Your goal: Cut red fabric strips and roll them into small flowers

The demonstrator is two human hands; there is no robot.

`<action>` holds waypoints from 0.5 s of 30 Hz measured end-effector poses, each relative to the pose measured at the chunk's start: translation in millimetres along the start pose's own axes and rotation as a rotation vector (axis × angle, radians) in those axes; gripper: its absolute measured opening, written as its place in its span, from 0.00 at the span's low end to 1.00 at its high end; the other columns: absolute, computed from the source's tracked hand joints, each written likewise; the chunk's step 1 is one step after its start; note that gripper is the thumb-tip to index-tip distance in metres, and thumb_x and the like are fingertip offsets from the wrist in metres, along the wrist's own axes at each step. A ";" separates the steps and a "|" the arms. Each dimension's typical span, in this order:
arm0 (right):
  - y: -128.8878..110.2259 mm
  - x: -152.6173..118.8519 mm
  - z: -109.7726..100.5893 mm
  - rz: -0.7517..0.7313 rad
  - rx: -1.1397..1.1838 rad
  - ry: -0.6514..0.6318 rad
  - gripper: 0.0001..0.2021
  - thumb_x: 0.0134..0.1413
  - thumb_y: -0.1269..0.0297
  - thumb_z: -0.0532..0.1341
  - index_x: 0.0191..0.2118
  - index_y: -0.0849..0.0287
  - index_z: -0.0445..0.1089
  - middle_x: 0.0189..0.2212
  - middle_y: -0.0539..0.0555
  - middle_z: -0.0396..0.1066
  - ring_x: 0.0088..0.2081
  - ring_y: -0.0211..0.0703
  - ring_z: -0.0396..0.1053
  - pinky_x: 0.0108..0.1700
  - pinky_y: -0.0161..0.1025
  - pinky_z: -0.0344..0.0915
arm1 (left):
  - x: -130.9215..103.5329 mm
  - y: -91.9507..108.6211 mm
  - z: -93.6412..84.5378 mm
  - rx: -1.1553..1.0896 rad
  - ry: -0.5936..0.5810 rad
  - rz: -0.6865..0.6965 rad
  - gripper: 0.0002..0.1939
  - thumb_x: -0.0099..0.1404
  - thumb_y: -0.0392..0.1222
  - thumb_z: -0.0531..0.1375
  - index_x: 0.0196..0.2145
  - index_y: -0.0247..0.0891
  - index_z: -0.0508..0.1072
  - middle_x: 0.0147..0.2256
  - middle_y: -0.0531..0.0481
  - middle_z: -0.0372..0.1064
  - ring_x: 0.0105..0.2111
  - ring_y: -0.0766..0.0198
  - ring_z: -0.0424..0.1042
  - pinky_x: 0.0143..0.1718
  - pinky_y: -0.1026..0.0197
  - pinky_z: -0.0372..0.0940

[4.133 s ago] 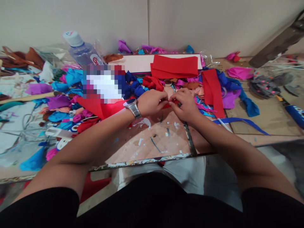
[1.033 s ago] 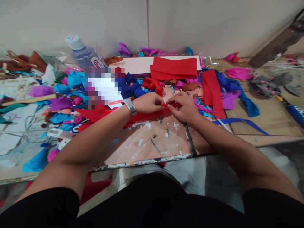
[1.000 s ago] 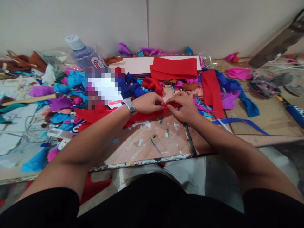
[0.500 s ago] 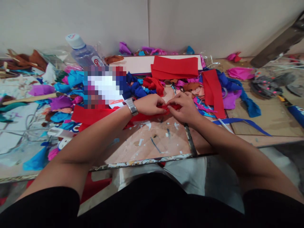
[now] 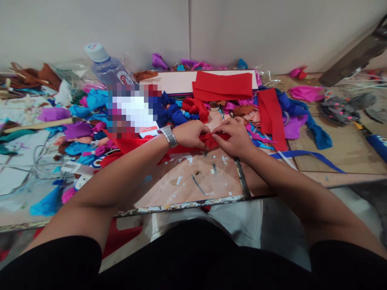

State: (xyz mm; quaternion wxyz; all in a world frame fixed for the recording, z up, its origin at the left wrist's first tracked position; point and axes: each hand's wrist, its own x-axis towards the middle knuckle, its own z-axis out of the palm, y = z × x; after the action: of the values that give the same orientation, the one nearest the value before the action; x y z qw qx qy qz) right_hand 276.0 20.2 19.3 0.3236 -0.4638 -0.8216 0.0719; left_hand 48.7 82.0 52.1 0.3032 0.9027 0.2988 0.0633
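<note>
A long strip of red fabric (image 5: 187, 151) stretches over the tabletop, passing beneath my left wrist. My left hand (image 5: 191, 133), with a metal watch (image 5: 169, 137) at the wrist, pinches the strip near its right end. Close against it, my right hand (image 5: 232, 136) grips the same strip between thumb and fingers, and the fingertips of both hands almost meet. The gathered part between the fingers is partly hidden. Just beyond the hands lie a crumpled red piece (image 5: 197, 108) and dark blue fabric bunches (image 5: 175, 112).
Folded red fabric (image 5: 223, 85) rests on a white board (image 5: 178, 82) at the back. More red strips (image 5: 271, 117) lie on the right. A clear bottle (image 5: 109, 68) stands back left amid colourful scraps. A blue ribbon (image 5: 314, 155) crosses the table at right.
The red strip's left end has drawn in to the right and bunched up. Both hands keep nearly the same place, the left shifting slightly while pinching the fabric.
</note>
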 end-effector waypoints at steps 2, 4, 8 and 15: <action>-0.4 0.3 -0.4 0.010 -0.003 -0.014 0.10 0.66 0.57 0.66 0.43 0.54 0.83 0.39 0.56 0.80 0.45 0.54 0.72 0.59 0.58 0.55 | -0.4 -0.1 0.2 -0.019 0.006 0.006 0.17 0.55 0.50 0.74 0.26 0.38 0.72 0.22 0.55 0.61 0.25 0.65 0.58 0.31 0.58 0.48; -1.9 0.7 -1.9 0.009 0.007 -0.031 0.11 0.67 0.55 0.65 0.43 0.54 0.83 0.39 0.57 0.80 0.45 0.54 0.73 0.60 0.59 0.56 | -1.4 1.1 0.0 -0.078 0.008 0.017 0.16 0.61 0.53 0.70 0.28 0.38 0.75 0.23 0.54 0.64 0.25 0.65 0.59 0.31 0.58 0.48; -3.3 2.6 -10.4 -0.008 0.040 0.103 0.15 0.71 0.53 0.61 0.51 0.54 0.79 0.48 0.60 0.81 0.54 0.59 0.73 0.63 0.61 0.58 | -2.5 3.9 -1.0 -0.166 0.042 0.003 0.17 0.68 0.53 0.62 0.29 0.36 0.76 0.24 0.52 0.68 0.25 0.66 0.61 0.31 0.59 0.51; 33.7 13.8 -7.4 0.254 0.149 0.459 0.30 0.71 0.44 0.60 0.70 0.52 0.60 0.68 0.65 0.64 0.70 0.62 0.63 0.66 0.63 0.66 | 0.4 2.1 -2.6 -0.345 0.328 -0.065 0.17 0.68 0.51 0.63 0.27 0.36 0.70 0.24 0.55 0.60 0.25 0.69 0.56 0.29 0.60 0.50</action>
State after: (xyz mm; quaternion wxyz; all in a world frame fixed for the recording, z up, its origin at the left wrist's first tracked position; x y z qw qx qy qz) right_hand 299.6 48.8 17.4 0.5228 -0.5421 -0.6546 0.0652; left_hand 49.3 82.2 55.4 0.4021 0.8051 0.3579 0.2492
